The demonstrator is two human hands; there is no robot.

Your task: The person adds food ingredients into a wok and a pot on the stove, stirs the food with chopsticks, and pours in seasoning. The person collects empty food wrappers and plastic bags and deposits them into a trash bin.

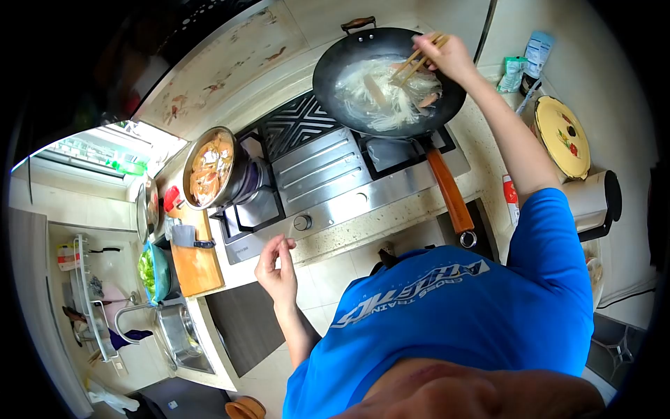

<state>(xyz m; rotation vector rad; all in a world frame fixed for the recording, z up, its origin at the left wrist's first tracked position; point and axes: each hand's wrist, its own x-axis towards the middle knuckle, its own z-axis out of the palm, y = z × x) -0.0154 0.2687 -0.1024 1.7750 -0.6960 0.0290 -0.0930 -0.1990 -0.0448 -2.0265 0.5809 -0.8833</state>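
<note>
My right hand (450, 59) is closed around a pair of wooden chopsticks (419, 64). Their tips reach into the noodles (384, 98), which lie in steaming liquid with pinkish strips inside a large dark wok (335, 80). The wok sits on the right burner, its long wooden handle (449, 188) pointing toward me. My left hand (278, 264) hovers in front of the stove's front edge, empty, with loosely bent fingers. Close to it is a control knob (302, 222) on the steel gas stove (317, 171).
A pot of reddish-brown food (211, 167) stands on the left burner. Farther left are a cleaver (190, 237) on a wooden cutting board (192, 269), a bowl of leafy greens (148, 271) and the sink (183, 335). At right stands a yellow lidded pot (564, 133).
</note>
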